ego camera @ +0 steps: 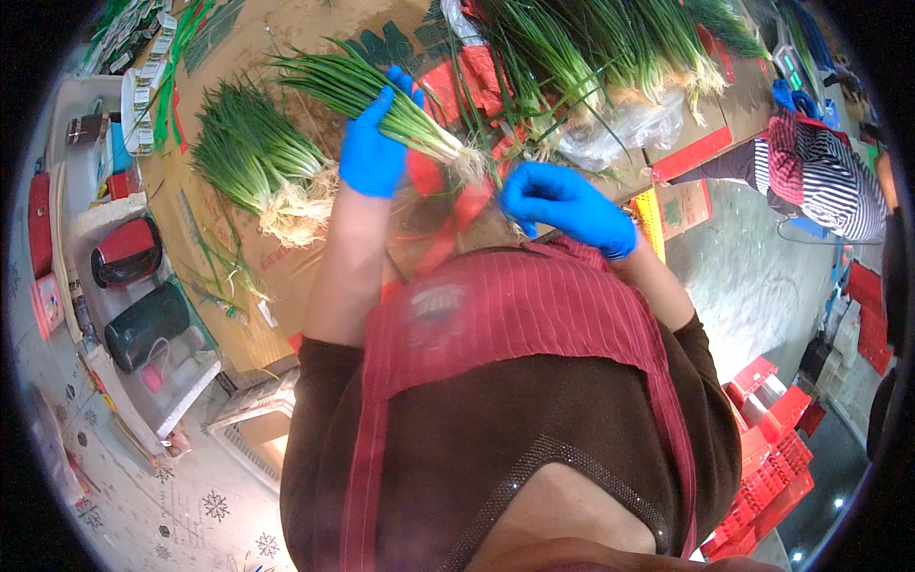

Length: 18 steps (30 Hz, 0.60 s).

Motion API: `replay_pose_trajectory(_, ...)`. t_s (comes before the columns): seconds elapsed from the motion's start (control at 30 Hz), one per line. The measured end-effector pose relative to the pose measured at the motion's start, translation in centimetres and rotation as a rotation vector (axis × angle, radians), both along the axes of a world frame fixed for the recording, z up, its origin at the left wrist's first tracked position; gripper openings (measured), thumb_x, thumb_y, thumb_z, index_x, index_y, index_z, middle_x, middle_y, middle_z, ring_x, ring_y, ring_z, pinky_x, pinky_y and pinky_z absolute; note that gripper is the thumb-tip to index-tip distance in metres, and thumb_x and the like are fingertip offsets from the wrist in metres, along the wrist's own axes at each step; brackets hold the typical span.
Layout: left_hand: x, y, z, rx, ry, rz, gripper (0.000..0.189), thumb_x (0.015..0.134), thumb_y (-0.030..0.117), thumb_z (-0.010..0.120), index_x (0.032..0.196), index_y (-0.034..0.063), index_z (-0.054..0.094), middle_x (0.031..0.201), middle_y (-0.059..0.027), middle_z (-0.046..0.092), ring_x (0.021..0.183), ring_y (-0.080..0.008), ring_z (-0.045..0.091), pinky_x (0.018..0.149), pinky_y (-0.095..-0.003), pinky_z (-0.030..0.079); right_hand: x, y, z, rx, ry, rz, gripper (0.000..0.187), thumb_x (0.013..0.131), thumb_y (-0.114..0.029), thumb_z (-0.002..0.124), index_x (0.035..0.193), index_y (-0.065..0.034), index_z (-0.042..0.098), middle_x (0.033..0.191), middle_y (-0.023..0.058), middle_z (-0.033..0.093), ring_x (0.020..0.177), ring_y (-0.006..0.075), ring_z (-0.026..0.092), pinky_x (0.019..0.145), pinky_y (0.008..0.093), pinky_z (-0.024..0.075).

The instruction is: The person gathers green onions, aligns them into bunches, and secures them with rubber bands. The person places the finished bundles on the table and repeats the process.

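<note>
My left hand (375,146), in a blue glove, is closed around a bunch of green onions (418,129). Their green tops point up and left, and the white root ends point towards my right hand. My right hand (568,207), also blue-gloved, is just right of those roots with its fingers curled. A thin green stalk (493,168) reaches its fingertips; whether they grip it is not clear. Left of my left hand lies a pile of green onions (261,157), roots towards me. More large bundles of green onions (593,53) lie at the table's far right, partly over clear plastic (632,136).
Cardboard (286,279) covers the table, with red strips (454,225) and loose stalks (232,264) on it. Green ties (171,71) hang at the far left. A bin (193,386) holding a dark speaker (146,325) stands left. Red crates (768,457) and another person (822,171) are right.
</note>
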<state>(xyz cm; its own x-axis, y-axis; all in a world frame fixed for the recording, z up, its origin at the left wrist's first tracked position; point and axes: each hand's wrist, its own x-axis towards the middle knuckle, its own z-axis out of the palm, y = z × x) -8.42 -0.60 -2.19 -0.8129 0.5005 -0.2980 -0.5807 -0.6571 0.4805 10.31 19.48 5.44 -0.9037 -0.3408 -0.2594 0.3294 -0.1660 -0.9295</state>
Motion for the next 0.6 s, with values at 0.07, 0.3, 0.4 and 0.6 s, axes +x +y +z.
replay_pose_trajectory(0.07,0.0,-0.2,0.9,0.008,-0.003,0.008,0.036,0.092,0.005,0.054,0.126,0.0013,0.047,0.123,-0.0134,0.057,0.114,-0.025,0.055,0.102,-0.043,0.043,-0.8,3.3,0.8,0.031,-0.054,-0.013,0.021,0.092,-0.016,0.057,0.111,-0.0051,0.057,0.091,0.0039,0.062,0.08,0.0133,0.06,0.071,0.0281,0.048)
replay_pose_trajectory(0.3,1.0,2.2,3.8,-0.114,-0.051,-0.039,0.033,0.091,0.006,0.056,0.123,0.0017,0.048,0.123,-0.0148,0.054,0.118,-0.0275,0.05,0.103,-0.0451,0.041,-3.8,-1.8,-2.4,0.766,0.452,-0.416,0.048,0.091,-0.022,0.058,0.134,-0.0063,0.043,0.115,0.0139,0.061,0.092,0.028,0.063,0.075,0.0355,0.0518)
replay_pose_trajectory(0.4,1.1,2.3,4.5,-0.043,0.081,-0.094,0.034,0.09,0.008,0.058,0.122,0.0066,0.05,0.119,-0.0103,0.055,0.114,-0.0261,0.051,0.098,-0.0437,0.041,-4.7,-4.3,-3.7,0.603,0.186,-0.329,0.051,0.091,-0.023,0.058,0.136,-0.0066,0.041,0.103,0.0083,0.064,0.082,0.0188,0.063,0.066,0.0294,0.0506)
replay_pose_trajectory(0.6,1.3,-0.1,3.0,0.111,-0.116,-0.276,0.039,0.094,0.027,0.054,0.127,0.0074,0.048,0.123,-0.0121,0.054,0.115,-0.0262,0.051,0.098,-0.0433,0.041,-4.3,-2.9,-3.9,-0.67,-0.394,-0.138,0.034,0.09,-0.017,0.058,0.122,-0.0088,0.05,0.082,-0.0002,0.058,0.064,0.0062,0.052,0.052,0.0181,0.0396)
